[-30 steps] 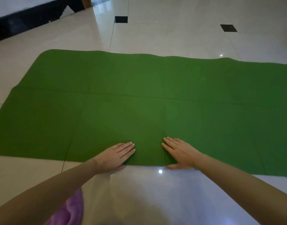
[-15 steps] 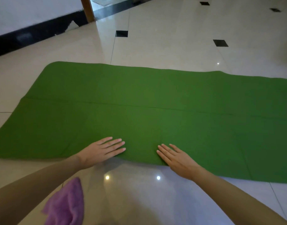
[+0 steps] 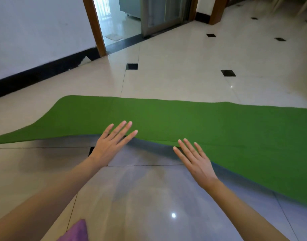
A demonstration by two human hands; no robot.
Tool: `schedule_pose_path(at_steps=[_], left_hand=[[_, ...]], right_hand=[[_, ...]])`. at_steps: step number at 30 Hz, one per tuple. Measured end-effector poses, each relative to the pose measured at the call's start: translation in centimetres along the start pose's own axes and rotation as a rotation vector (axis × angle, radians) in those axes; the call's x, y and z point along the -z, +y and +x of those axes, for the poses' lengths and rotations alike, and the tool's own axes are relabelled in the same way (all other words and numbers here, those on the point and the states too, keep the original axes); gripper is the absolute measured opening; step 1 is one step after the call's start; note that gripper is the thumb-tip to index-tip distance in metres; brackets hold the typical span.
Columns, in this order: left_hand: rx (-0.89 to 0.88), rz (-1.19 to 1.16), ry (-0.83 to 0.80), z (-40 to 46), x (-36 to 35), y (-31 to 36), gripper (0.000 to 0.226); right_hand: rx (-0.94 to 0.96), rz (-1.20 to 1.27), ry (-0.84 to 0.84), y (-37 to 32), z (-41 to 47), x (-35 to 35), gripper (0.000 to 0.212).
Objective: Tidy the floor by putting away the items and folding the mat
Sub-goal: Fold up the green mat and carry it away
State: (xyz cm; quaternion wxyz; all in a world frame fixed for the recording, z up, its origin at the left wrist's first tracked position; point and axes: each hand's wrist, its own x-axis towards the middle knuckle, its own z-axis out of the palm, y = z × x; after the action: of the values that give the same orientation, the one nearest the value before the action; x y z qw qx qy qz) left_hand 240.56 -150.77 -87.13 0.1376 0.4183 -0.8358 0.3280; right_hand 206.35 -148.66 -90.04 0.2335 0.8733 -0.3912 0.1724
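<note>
Two hands flat-fingered, gripping nothing | left hand [image 3: 112, 141] and right hand [image 3: 195, 158] at near edge of green mat [image 3: 184, 122], which lies on tiled floor [image 3: 166, 80] | no loose items visible | folding apparently unfinished

- The glossy cream tiled floor [image 3: 149, 197] lies bare between the two forearms, open to a hand right up to the near edge of the flat green fabric mat [image 3: 184, 122].
- That near edge is lifted off the tiles, leaving a shadowed gap beneath it at the fingertips of the left hand [image 3: 111, 143] and right hand [image 3: 196, 159], both spread flat.
- Beyond the mat, bare tiles run to a white wall [image 3: 36, 35] and a wooden-framed doorway [image 3: 95, 26].
- A purple cloth [image 3: 76, 232] sits by the left forearm.
</note>
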Motion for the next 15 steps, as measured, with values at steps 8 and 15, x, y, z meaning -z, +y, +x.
schedule_pose_path(at_steps=[8, 15], left_hand=[[0.091, -0.215, -0.054, 4.2, -0.4, -1.4, 0.063], [-0.040, -0.369, -0.116, 5.3, -0.5, -3.6, 0.071]], right_hand=[[0.066, -0.011, -0.005, 3.4, 0.6, -2.8, 0.058], [0.011, 0.051, -0.056, 2.2, -0.1, -2.3, 0.066]])
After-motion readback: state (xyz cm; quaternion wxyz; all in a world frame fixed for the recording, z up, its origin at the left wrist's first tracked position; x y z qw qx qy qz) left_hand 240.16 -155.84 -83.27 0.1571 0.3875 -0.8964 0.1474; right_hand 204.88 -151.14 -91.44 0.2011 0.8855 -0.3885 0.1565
